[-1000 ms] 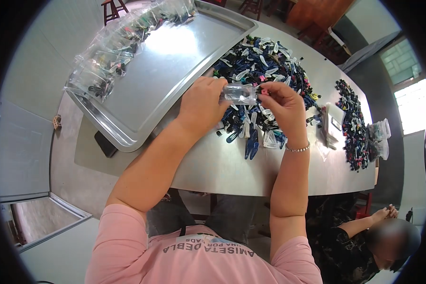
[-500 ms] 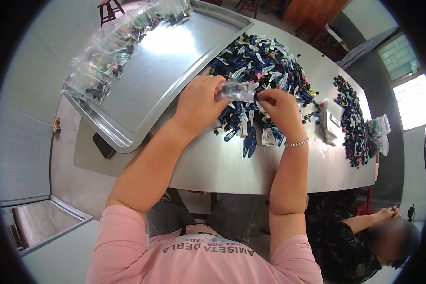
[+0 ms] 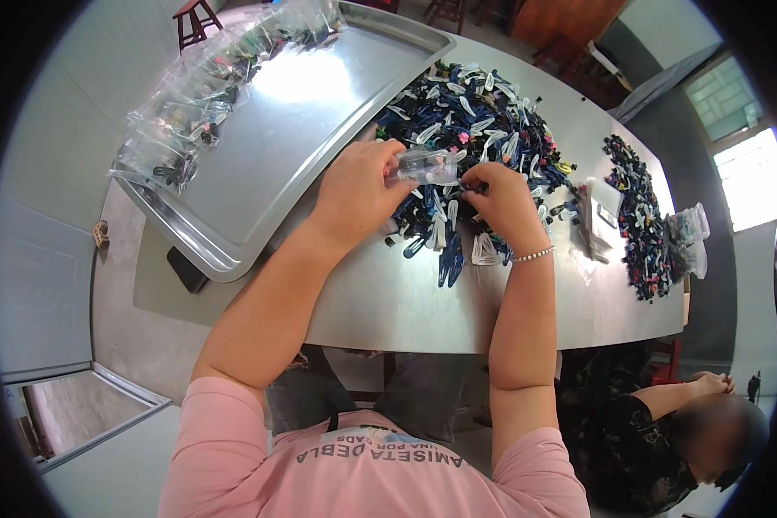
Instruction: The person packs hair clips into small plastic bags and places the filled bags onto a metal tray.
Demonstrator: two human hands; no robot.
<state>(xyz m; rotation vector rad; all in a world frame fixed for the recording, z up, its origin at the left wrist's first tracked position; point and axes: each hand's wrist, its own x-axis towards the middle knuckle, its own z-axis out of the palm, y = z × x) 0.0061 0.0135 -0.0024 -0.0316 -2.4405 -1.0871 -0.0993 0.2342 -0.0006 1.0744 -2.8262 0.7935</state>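
My left hand (image 3: pixel 360 183) is closed around one end of a small clear plastic bag (image 3: pixel 432 167), held level above a heap of hair clips (image 3: pixel 466 108). The bag's other end points toward my right hand (image 3: pixel 501 200). The thumb and fingertips of that hand are pinched together just beside the bag. Something small and dark shows at those fingertips, too little of it to name. In the heap below, the snap clips are mostly navy, black and white, with a few pink and yellow pieces.
A large metal tray (image 3: pixel 289 164) on the left carries a row of filled clear bags (image 3: pixel 181 129). To the right lie a stack of flat bags (image 3: pixel 602 216), a second pile of hair accessories (image 3: pixel 643 224) and more filled bags (image 3: pixel 689 237). Another person (image 3: pixel 665 423) sits at lower right.
My right fingertips have shifted slightly down beside the bag. The bag remains in my left hand, and less dark colour shows through it.
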